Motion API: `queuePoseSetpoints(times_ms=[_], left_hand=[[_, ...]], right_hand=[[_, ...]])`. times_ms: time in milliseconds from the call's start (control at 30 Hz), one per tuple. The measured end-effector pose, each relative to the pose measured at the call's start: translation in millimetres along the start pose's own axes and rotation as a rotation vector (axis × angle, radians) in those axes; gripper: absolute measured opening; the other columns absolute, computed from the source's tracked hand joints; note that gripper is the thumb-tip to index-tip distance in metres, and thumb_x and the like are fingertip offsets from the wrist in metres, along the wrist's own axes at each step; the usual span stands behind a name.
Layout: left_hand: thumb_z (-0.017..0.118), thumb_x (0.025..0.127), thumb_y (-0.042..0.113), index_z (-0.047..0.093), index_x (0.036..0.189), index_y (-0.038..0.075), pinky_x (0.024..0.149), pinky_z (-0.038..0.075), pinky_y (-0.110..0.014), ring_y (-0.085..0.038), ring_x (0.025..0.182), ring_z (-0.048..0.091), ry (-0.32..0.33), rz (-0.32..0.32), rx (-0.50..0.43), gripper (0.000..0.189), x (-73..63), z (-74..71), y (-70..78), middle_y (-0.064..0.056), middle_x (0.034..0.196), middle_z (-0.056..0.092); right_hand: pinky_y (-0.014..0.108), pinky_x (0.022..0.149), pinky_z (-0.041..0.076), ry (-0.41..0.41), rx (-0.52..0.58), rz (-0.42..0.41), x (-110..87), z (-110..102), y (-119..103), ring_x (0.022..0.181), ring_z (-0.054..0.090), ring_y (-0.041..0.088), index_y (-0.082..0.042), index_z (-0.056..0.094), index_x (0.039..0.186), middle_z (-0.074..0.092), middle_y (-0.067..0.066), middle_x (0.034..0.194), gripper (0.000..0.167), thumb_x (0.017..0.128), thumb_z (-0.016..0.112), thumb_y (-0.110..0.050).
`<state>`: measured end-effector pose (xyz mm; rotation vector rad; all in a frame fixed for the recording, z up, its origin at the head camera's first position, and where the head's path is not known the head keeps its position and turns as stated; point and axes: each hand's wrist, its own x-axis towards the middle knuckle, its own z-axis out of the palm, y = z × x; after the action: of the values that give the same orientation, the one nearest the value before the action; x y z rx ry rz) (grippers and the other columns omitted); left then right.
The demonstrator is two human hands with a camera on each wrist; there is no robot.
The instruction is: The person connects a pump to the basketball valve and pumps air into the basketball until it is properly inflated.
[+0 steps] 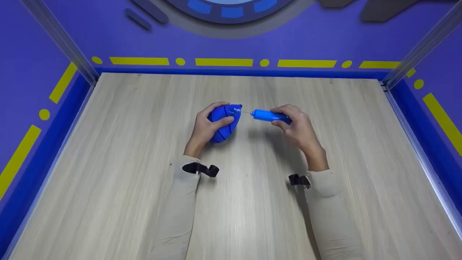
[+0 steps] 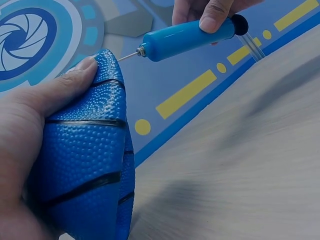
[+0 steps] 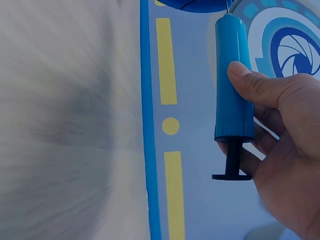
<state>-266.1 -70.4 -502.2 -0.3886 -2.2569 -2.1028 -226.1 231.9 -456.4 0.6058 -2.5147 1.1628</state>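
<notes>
While hands (image 1: 205, 127) (image 1: 299, 125) grip, ball (image 1: 225, 130) left, pump (image 1: 266, 115) right

A blue, black-lined ball (image 2: 85, 155), slack and folded inward, is being gripped by the left hand (image 1: 205, 126). Right of the ball, a blue pump (image 3: 233, 105) is being held by the right hand (image 1: 299, 126), its handle (image 3: 233, 160) facing away, its needle (image 2: 129, 57) reaching the ball's edge.

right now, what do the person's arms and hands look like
The left sleeve and right sleeve are long, beige and lightly creased. A black left strap and black right strap jut inward near the sleeve ends. The left hand and right hand wear no gloves.
</notes>
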Motion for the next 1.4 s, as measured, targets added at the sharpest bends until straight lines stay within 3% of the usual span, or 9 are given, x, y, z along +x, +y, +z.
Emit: queuePoseSetpoints(times_ms=[767, 933, 1233, 1400], left_hand=[[0.086, 0.091, 0.025, 0.072, 0.133, 0.012, 0.101, 0.052, -0.054, -0.032, 0.123, 0.062, 0.015, -0.011, -0.029, 0.045, -0.2, -5.7, -1.1, -0.01, 0.135, 0.068], [0.082, 0.094, 0.022, 0.07, 0.133, 0.004, 0.108, 0.048, -0.053, -0.03, 0.133, 0.058, -0.037, 0.044, -0.004, 0.045, 0.2, -5.4, 0.9, -0.007, 0.145, 0.065], [0.079, 0.097, 0.021, 0.072, 0.136, 0.011, 0.109, 0.046, -0.056, -0.027, 0.134, 0.057, -0.098, 0.165, 0.074, 0.041, -0.7, -6.0, 8.6, -0.005, 0.144, 0.065], [0.079, 0.097, 0.027, 0.072, 0.136, 0.013, 0.11, 0.046, -0.056, -0.024, 0.136, 0.056, -0.107, 0.173, 0.091, 0.042, -2.8, -4.3, 12.6, 0.0, 0.145, 0.064]], right_hand=[[0.05, 0.103, 0.05, 0.021, -0.04, -0.039, 3.8, 2.4, -16.5, 0.114, 0.064, 0.032, 0.0, 0.075, 0.121, 0.074, 0.013, 0.117, 0.028, 0.094, 0.08, 0.0], [0.05, 0.103, 0.051, 0.027, -0.049, -0.048, 1.4, 2.5, -15.9, 0.114, 0.065, 0.033, 0.001, 0.075, 0.12, 0.074, 0.013, 0.116, 0.027, 0.093, 0.08, 0.002], [0.047, 0.103, 0.051, 0.031, -0.051, -0.059, 0.1, 2.5, -16.5, 0.114, 0.064, 0.031, 0.001, 0.075, 0.121, 0.074, 0.013, 0.117, 0.027, 0.094, 0.079, 0.001], [0.047, 0.102, 0.052, 0.036, -0.041, -0.069, 0.4, 3.5, -17.9, 0.113, 0.064, 0.03, 0.001, 0.075, 0.121, 0.074, 0.013, 0.117, 0.027, 0.094, 0.078, 0.002]])
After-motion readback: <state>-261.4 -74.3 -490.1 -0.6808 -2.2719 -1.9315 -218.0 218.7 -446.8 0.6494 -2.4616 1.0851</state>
